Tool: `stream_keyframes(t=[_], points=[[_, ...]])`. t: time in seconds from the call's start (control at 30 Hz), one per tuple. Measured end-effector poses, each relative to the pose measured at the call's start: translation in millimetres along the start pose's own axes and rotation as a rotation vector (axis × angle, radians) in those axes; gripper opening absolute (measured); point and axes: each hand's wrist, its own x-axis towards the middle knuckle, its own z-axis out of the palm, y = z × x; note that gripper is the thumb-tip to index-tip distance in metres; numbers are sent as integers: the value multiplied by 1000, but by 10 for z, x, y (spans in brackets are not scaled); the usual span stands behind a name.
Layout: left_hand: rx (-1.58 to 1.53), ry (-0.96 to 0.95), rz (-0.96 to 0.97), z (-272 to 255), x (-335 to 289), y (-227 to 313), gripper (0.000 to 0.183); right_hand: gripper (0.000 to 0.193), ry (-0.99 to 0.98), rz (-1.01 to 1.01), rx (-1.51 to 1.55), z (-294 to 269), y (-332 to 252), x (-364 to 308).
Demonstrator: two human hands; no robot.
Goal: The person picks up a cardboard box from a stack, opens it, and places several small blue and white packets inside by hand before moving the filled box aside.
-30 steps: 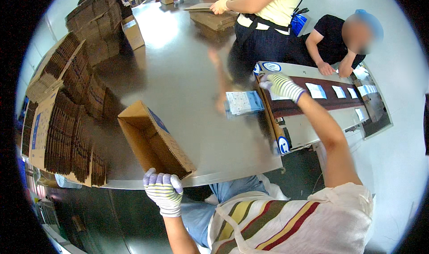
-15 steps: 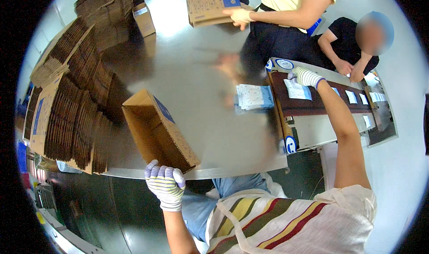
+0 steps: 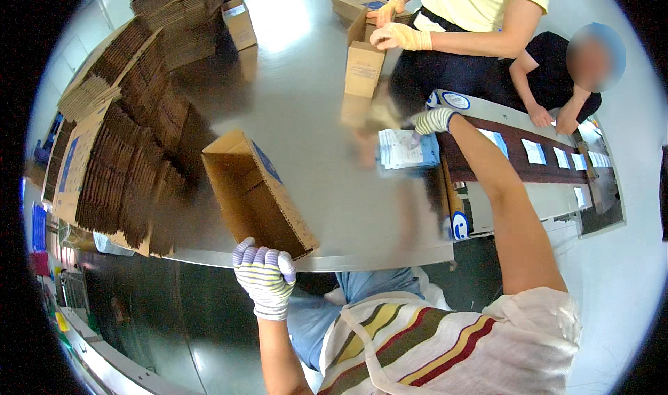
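An open cardboard box lies tilted on the metal table, its inside facing up and bare. My left hand, in a striped knit glove, is closed over the box's near edge, with the fingers curled at the rim. Across to the right, my right hand in a matching glove reaches to a small stack of white and blue packets beside the conveyor's end. Its fingers are closed on the top packet, though the fingertips are partly hidden.
A dark conveyor belt at the right carries several packets. Tall stacks of flattened cartons fill the left side. Across the table a gloved co-worker handles a small carton; another person sits by the belt.
My right hand has come left from the belt to the stack, bringing a packet. Belt packets have shifted left. The co-worker's carton now stands upright on the table. My left hand keeps its hold.
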Motion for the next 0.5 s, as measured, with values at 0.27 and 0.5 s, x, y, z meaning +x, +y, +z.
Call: stream_keyframes(t=[0.27,0.5], points=[[-22,-22,-32,-44,-50,-28,11,72,342,-5,-538,992,-1071,-392],[-34,21,-20,-57,-31,-16,11,37,202,-497,1497,1789,-1164,-629]])
